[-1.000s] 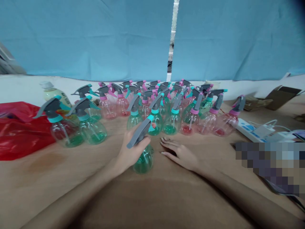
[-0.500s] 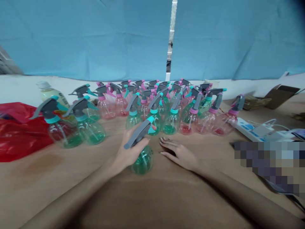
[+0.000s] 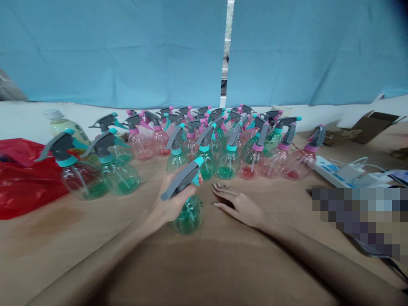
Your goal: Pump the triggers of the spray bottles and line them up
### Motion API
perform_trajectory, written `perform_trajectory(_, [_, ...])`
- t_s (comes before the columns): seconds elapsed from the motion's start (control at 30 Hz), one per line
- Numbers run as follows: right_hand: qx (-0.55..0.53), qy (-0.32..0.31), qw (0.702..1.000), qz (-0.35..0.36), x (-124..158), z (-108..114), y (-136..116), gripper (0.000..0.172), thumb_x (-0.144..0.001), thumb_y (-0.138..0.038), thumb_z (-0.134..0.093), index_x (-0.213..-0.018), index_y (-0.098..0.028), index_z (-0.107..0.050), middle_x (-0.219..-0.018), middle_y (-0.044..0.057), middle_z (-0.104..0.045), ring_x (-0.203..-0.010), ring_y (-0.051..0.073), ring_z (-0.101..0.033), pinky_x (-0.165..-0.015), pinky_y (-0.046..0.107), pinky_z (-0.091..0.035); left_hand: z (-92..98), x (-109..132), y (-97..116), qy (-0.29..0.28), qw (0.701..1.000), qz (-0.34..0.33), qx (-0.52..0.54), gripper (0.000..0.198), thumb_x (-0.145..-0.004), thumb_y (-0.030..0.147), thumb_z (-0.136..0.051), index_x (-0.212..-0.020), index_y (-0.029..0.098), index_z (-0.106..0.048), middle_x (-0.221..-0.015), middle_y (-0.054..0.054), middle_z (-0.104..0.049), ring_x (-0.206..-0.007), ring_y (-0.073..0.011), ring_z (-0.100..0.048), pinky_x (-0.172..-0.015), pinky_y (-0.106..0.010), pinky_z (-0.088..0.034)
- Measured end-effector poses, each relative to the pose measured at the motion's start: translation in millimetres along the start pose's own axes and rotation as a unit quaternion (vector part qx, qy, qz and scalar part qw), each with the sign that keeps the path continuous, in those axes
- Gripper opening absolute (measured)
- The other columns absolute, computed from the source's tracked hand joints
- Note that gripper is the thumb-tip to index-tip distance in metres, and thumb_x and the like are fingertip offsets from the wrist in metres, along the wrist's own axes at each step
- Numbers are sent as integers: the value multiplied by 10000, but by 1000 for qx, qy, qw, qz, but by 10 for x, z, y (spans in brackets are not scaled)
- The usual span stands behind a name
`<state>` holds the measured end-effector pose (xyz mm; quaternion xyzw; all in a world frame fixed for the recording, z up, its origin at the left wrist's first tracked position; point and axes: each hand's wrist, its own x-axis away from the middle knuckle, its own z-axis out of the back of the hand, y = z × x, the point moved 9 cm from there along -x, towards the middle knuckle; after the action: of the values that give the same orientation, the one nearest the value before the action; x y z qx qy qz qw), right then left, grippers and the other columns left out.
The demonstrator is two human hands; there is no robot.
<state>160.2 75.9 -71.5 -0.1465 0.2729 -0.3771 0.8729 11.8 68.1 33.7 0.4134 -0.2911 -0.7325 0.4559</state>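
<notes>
My left hand (image 3: 170, 199) is wrapped round the neck of a green spray bottle (image 3: 188, 216) with a grey head and a turquoise nozzle. The bottle stands at the table's middle, its nozzle pointing up and to the right. Fingers of that hand show by the turquoise trigger. To its right, my right hand (image 3: 240, 206) rests on the tabletop with fingers stretched out, holding nothing. Just beyond both hands is a row of spray bottles, among them a green one (image 3: 227, 168) and a pink one (image 3: 249, 168).
Two green spray bottles (image 3: 123, 176) stand at the left beside a red plastic bag (image 3: 28, 182). Behind them is a white-capped bottle (image 3: 65, 125). Several more bottles fill the back. On the right lie a white power strip (image 3: 331, 170) and an open cardboard box (image 3: 376, 127).
My left hand and the bottle in it have shifted very slightly left in view. The right hand stays flat in the same place.
</notes>
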Motion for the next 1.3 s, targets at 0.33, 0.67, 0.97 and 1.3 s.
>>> perform_trajectory(0.33, [13,-5,1000,-4,1,-5,1,492,-892,-460,-428,-1321,-220,-447,-1366,57,-461,-1287,217,-386,-1075,440,-328,-50,17,-18,-17,999,-6,29,278,-756,236,-498,-1016,237,-595,-821,-14,-610,-753,-181,-576,-747,-320,-465])
perform_trajectory(0.67, [0,-1,1000,-1,-2,7,-11,482,-890,-443,-443,-1330,-249,-430,-1371,45,-455,-1277,224,-400,-1069,460,-332,-25,29,33,16,1000,3,24,294,-732,228,-500,-1009,230,-597,-841,-15,-640,-732,-179,-592,-747,-319,-473])
perform_trajectory(0.97, [14,-11,1000,-4,-4,-1,-10,488,-896,-456,-421,-1328,-230,-436,-1371,49,-457,-1284,214,-390,-1075,444,-327,-32,18,62,11,999,2,35,313,-724,213,-502,-1018,240,-605,-1049,-40,-646,-845,-201,-621,-786,-341,-468])
perform_trajectory(1.3, [20,-13,1000,-3,-5,-2,-17,491,-899,-456,-415,-1319,-204,-449,-1364,63,-465,-1291,208,-380,-1079,432,-324,-29,18,74,10,999,1,45,310,-706,195,-502,-984,244,-629,-1078,-27,-650,-868,-199,-634,-777,-335,-483])
